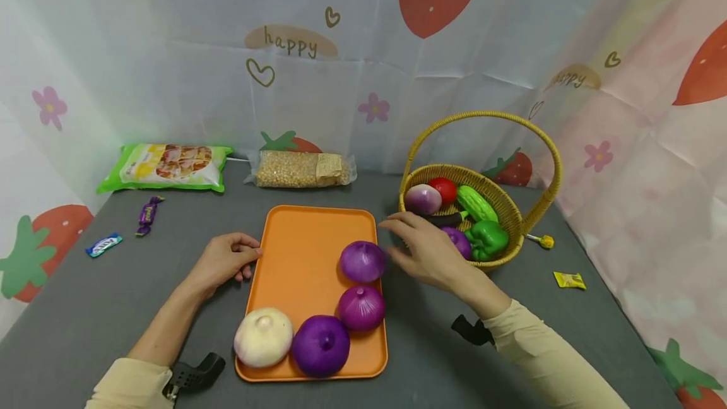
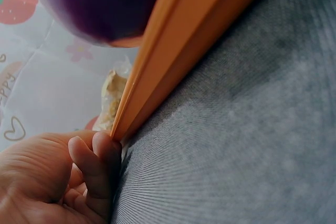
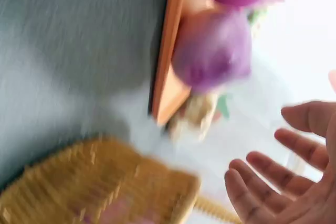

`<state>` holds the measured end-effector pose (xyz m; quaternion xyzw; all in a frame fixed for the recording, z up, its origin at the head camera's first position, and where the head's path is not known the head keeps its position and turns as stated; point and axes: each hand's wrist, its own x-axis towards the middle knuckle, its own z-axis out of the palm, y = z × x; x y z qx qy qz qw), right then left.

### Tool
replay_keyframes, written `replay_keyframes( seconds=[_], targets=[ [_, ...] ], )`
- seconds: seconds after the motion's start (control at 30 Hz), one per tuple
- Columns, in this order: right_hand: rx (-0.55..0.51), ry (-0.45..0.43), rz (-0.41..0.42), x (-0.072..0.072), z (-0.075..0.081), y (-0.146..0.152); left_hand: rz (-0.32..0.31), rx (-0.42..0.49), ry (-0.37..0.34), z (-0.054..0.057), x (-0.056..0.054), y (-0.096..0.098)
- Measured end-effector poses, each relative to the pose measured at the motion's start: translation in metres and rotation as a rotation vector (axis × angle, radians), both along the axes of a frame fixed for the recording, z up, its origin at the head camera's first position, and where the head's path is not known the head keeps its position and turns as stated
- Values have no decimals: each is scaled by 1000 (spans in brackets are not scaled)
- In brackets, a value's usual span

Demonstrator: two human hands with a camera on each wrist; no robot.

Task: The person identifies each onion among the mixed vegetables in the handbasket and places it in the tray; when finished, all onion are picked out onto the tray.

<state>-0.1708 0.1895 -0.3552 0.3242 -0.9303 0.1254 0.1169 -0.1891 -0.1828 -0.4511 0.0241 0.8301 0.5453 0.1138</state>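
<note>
An orange tray [image 1: 301,257] lies on the grey table. My left hand [image 1: 225,259] pinches its left rim between thumb and curled fingers; the left wrist view shows those fingers [image 2: 86,156] at the tray's corner. Three purple onions stand on the tray: one at the right edge [image 1: 362,262], one below it [image 1: 361,308] and a darker one [image 1: 321,346] near the front. A whitish onion [image 1: 264,337] sits at the front left corner. Between tray and wicker basket [image 1: 514,207] hovers my right hand [image 1: 428,250], holding nothing, its fingers spread [image 3: 262,182].
Inside the basket lie a pale purple onion [image 1: 423,199], a tomato [image 1: 443,190], a cucumber [image 1: 477,204], an eggplant [image 1: 445,219], a green pepper [image 1: 487,240] and another purple onion [image 1: 457,242]. Two food bags [image 1: 170,167] [image 1: 303,169] rest at the back; wrapped sweets [image 1: 149,216] [image 1: 569,280] flank both sides.
</note>
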Motion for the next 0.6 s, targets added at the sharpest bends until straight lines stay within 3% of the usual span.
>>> replay_keyframes(
  seconds=[0.13, 0.27, 0.4, 0.6],
  targets=[
    [-14, -2, -162, -7, 10, 25, -3, -10, -4, 0, -1, 0],
    [61, -109, -279, -14, 10, 52, -2, -12, -6, -1, -2, -1],
    [153, -215, -313, -20, 3, 72, -8, -8, -7, -1, -2, -1],
    [214, -294, -303, -25, -2, 83, -10, -11, -4, 0, -1, 0]
  ],
)
